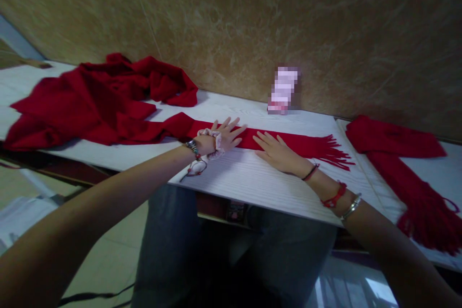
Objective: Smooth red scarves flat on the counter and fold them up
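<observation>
A red scarf (299,143) lies as a flat strip along the white table, its fringe pointing right. My left hand (228,136) rests flat on the strip with fingers spread, a scrunchie and a beaded bracelet at its wrist. Just to the right, my right hand (276,152) lies palm down, its fingertips on the scarf and its palm over the near edge. Neither hand grips the cloth. Leftward, the strip runs into a loose heap of red fabric (94,101); where one piece ends and another begins I cannot tell.
On the right, another red scarf (393,147) lies folded, its fringe toward the table's near edge. A pixelated upright object (284,90) leans against the marbled wall (231,24). The white tabletop (231,173) ends just above my legs.
</observation>
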Tool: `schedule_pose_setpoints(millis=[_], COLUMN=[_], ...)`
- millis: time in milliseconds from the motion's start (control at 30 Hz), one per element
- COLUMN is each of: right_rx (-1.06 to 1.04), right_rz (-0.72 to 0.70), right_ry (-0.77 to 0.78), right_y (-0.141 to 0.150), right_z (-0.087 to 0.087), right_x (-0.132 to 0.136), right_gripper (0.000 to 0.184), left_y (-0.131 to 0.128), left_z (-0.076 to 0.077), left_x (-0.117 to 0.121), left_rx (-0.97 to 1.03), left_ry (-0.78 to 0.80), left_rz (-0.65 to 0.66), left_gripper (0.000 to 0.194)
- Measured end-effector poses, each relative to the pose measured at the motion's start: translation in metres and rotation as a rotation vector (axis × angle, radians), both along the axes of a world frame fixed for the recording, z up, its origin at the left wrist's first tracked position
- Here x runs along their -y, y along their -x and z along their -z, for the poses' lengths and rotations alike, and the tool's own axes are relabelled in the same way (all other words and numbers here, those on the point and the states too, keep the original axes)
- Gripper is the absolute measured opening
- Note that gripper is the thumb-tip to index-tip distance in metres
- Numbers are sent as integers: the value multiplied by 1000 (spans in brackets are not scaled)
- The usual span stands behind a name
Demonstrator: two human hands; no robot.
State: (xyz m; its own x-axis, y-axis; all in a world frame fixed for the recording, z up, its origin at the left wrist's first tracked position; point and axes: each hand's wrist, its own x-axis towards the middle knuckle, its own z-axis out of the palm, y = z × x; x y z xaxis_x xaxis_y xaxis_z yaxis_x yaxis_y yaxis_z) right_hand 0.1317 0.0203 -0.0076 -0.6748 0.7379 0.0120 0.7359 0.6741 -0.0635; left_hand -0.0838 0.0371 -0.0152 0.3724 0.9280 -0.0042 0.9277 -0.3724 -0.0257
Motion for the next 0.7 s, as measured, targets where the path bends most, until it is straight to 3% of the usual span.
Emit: schedule_pose_setpoints(millis=[267, 433, 567, 700], right_rx=[42, -58, -96, -15], right_rz=[36, 138, 62, 28], right_ry=[58, 19, -9, 36], right_y=[-13, -18, -6, -4], right_z=[-1, 1, 2, 1], right_x=[-8, -16, -13, -8], right_gripper=[63, 58, 56, 57], left_y=[-17, -18, -24, -22], left_z=[4, -7, -14, -4], left_x=[7, 0, -16, -21], left_rx=[26, 33, 113, 115], left_ry=[9, 41, -24, -9], left_rz=[47, 67, 124, 141], left_gripper=[47, 51, 52, 46])
